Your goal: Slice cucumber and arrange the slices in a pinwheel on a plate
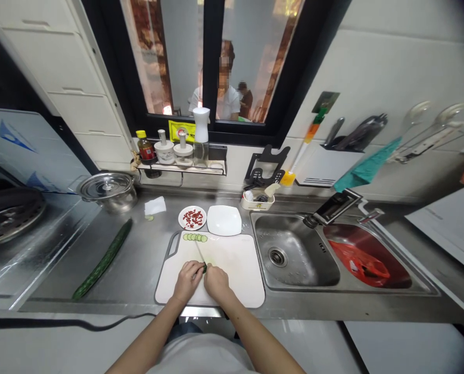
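Note:
My left hand (188, 281) is closed on a small dark green cucumber piece (204, 268) over the white cutting board (237, 270). Right beside it, my right hand (216, 284) is wrapped round the handle of a knife (199, 250), whose thin blade points away from me toward the back of the board. Several pale green cucumber slices (195, 237) lie in a row at the board's back left. Behind the board stand a small plate of chopped red pieces (193, 218) and a white square plate (224, 220) with nothing on it.
A whole cucumber (105, 259) lies on the steel counter at left, near a lidded pot (110, 191) and a white tissue (155, 205). At right is a double sink (297, 254) holding a red bag (358, 264). Seasoning jars (174, 153) line a rack below the window.

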`<state>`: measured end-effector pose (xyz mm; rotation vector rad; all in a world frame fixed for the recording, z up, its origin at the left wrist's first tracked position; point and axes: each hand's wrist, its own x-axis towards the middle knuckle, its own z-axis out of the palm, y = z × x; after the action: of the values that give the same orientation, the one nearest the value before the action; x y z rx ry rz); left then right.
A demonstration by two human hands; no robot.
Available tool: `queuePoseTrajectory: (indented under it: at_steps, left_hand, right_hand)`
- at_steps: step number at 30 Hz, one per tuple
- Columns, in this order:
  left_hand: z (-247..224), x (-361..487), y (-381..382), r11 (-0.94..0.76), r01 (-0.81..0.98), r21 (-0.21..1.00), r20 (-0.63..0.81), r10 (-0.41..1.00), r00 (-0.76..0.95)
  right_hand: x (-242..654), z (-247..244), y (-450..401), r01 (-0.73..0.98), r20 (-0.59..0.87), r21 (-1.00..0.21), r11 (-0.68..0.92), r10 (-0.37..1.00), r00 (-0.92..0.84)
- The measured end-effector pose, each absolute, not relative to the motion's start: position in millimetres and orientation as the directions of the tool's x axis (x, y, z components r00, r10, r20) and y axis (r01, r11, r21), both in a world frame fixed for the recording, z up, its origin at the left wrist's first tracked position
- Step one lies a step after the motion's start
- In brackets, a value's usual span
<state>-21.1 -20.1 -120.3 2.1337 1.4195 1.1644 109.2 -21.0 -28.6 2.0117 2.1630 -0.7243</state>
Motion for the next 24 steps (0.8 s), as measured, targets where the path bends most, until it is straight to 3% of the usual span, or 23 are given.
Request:
queuePoseTrajectory:
  at_steps: [13, 24]
  left_hand:
    - [-123.9, -21.2, -20.7, -0.44, 0.624, 0.646, 0.445, 0.881, 0.161]
    - [-127.2, -21.7, -19.8, -0.437, 0.612, 0.659, 0.433, 0.886, 0.166]
  right_hand:
    - [124.2, -26.4, -54.1, 0.983, -0.448, -0.182, 0.01, 0.889, -0.093]
    - [123.4, -23.0, -48.0, 0.981, -0.44, -0.196, 0.004, 0.893, -0.092]
